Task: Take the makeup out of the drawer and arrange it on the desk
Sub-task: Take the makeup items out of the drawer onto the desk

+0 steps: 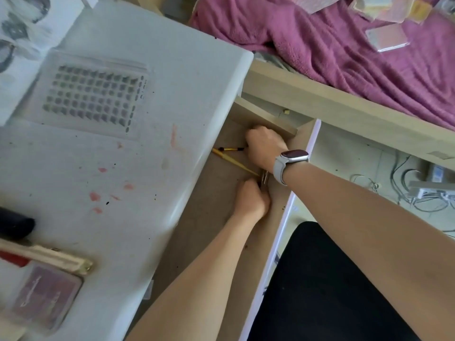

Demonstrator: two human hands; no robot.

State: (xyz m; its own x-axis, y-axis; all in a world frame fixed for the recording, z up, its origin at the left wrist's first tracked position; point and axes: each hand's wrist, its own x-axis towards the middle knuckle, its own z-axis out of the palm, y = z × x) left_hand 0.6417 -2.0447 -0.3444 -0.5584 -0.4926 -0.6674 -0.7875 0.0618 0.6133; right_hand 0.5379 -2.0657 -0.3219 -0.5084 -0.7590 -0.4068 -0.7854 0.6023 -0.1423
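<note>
The thin yellow brushes (pixel 234 161) lie in the open drawer (pixel 216 217), long axes running left from your right hand (pixel 264 150), the nearer one, curled over their ends. Your left hand (pixel 251 199) pinches a small metal tool (pixel 264 179) just below.

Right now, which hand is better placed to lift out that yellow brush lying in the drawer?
Right hand: it is already at the yellow brush. The left hand is curled round a small metal tool.

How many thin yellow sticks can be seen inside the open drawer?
2: a short brush left of the right hand, and a long pencil slanting toward the left hand. The hands may hide more.
</note>
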